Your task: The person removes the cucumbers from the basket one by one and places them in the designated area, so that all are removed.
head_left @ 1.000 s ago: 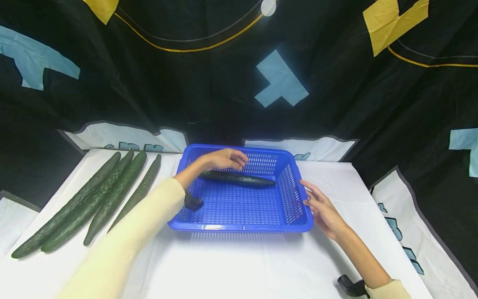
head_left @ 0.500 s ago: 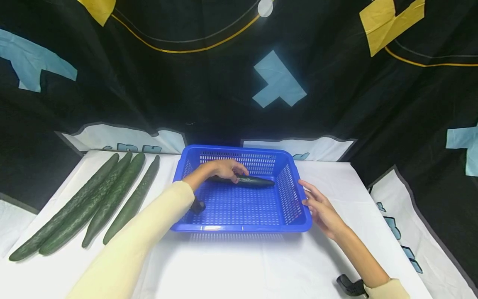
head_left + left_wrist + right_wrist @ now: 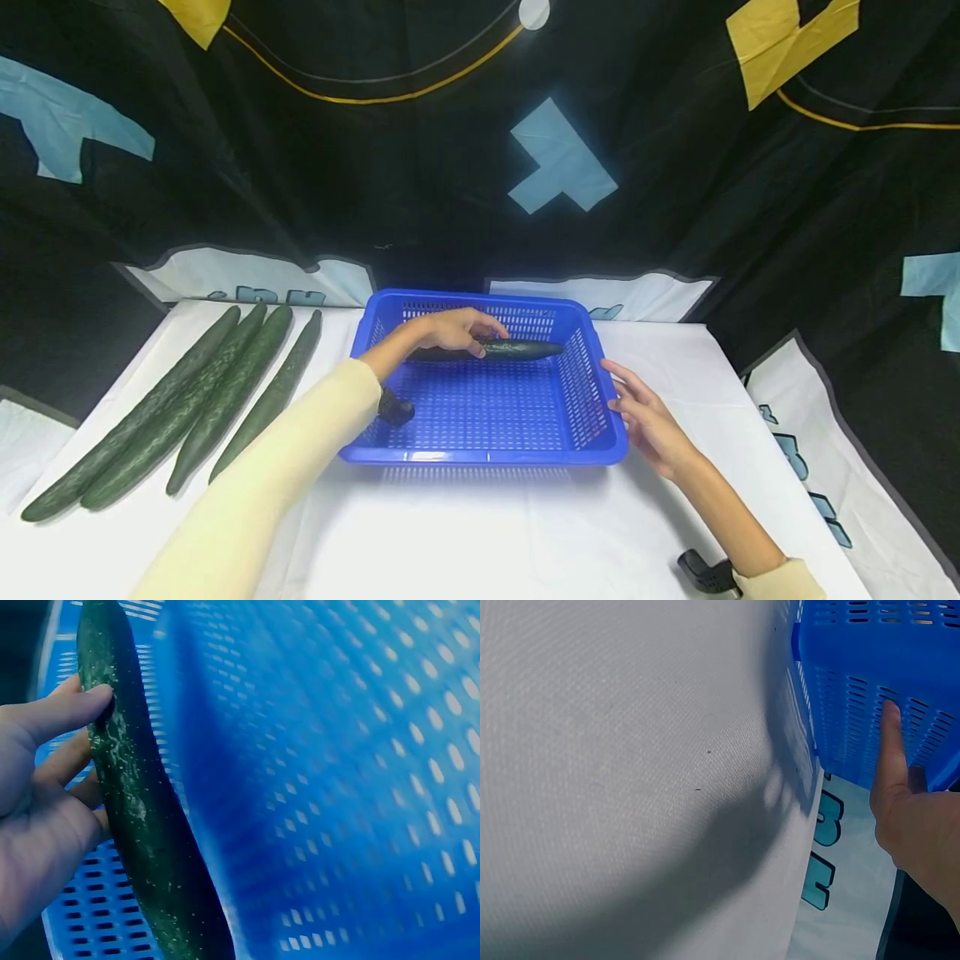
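Observation:
A long dark green cucumber is inside the blue plastic basket, lying crosswise along its far wall. My left hand grips this cucumber from above near its middle. In the left wrist view, the thumb of the left hand lies across one side of the cucumber, and the fingers reach behind it. At the basket's right side, my right hand touches the rim and outer wall with extended fingers. The right wrist view shows one straight finger of the right hand against the slotted wall.
Several more cucumbers lie side by side on the white tablecloth left of the basket. Behind the table hangs a black cloth with blue and yellow shapes. My left forearm crosses the basket's left rim.
The left hand came down onto the cucumber and took hold of it. Since then, hand and cucumber have shifted slightly up and toward the far wall. The right hand has stayed at the rim.

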### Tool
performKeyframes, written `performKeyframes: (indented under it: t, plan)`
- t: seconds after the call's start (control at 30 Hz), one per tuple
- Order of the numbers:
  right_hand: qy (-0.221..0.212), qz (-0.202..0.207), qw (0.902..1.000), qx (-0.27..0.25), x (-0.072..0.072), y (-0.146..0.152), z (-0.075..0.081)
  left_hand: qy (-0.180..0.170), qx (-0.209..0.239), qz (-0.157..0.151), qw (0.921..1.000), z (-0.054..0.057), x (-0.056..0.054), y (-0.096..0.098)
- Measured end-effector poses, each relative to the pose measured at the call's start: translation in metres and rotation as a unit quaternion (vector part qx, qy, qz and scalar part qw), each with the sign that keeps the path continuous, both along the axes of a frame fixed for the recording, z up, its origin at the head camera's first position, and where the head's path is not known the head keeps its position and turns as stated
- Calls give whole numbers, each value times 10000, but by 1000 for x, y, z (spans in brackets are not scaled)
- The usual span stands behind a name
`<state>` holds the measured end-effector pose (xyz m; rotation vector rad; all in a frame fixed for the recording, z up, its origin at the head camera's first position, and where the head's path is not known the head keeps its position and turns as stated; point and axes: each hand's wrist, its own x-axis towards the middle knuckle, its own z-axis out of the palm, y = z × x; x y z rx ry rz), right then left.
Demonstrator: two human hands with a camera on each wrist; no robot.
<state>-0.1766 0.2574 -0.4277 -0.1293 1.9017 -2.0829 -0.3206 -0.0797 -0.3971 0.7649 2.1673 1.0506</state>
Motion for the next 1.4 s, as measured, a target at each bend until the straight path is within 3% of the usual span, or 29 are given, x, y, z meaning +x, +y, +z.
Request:
performKeyframes:
  t: [0.23, 0.4, 0.53, 0.7, 0.93, 1.13, 1.4]
  plan:
    - [0, 29, 10000, 11, 1, -1, 1, 578, 939, 45, 9939, 29, 5, -7]
    - [20, 41, 10000, -46, 0, 0, 1, 1126, 1253, 180, 9856, 56, 10, -15]
    - [24, -10, 10000, -82, 0, 0, 1, 1462, 1330, 606, 9784, 78, 17, -25]
    - [-47, -45, 9999, -83, 0, -1, 2, 1865, 1248, 1255, 9664, 95, 31, -47]
    - [-12, -14, 10000, -27, 2, -1, 3, 2159, 1094, 1930, 9509, 103, 53, -89]
    - [-62, -49, 10000, -1, 5, -2, 2, 2054, 738, 2625, 9399, 105, 76, -131]
    - [-43, -58, 10000, 39, 7, -3, 3, 1698, 289, 3136, 9338, 84, 99, -201]
